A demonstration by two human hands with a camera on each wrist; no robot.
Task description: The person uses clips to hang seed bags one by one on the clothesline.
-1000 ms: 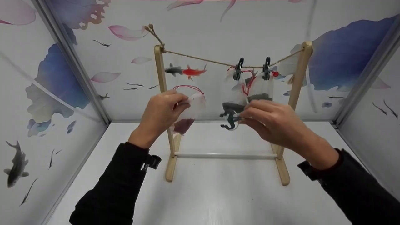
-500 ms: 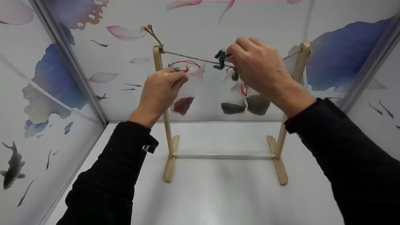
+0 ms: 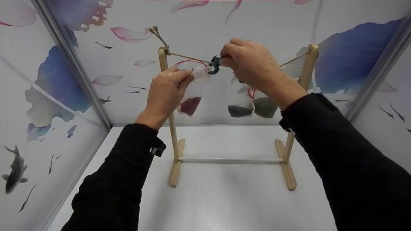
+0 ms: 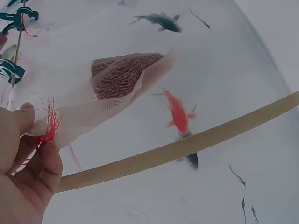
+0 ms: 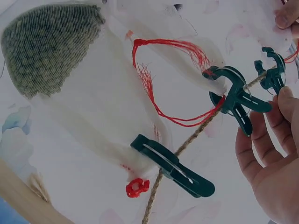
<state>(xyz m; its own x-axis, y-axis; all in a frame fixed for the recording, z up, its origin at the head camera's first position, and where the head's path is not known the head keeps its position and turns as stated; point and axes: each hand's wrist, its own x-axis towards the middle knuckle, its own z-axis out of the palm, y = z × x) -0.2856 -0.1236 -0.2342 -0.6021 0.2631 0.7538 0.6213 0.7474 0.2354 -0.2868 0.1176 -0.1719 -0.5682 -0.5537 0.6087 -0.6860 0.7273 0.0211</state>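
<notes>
My left hand [image 3: 168, 89] pinches the top of a white mesh drawstring bag [image 4: 117, 84] with dark red contents. The bag hangs just below the twine line [image 3: 189, 58], its red cord looped near the twine. My right hand [image 3: 253, 67] pinches a dark green clip [image 3: 214, 65] by its handles, right of that bag's top. In the right wrist view the clip [image 5: 273, 70] is at the twine; whether it grips the bag cannot be told. Two more green clips, one nearer [image 5: 170, 163] and one farther [image 5: 233, 93], hold bags on the twine.
A bag with dark grey contents [image 3: 240, 111] and one with greenish contents [image 3: 266, 108] hang to the right. The wooden stand has a left post [image 3: 173, 138], a right post [image 3: 310, 65] and a low crossbar [image 3: 231, 160]. Patterned walls surround the white table [image 3: 224, 199].
My right hand has raised the clip from below the hanging bags to the twine, then moved left towards the held bag. My left hand has lifted the bag up near the twine.
</notes>
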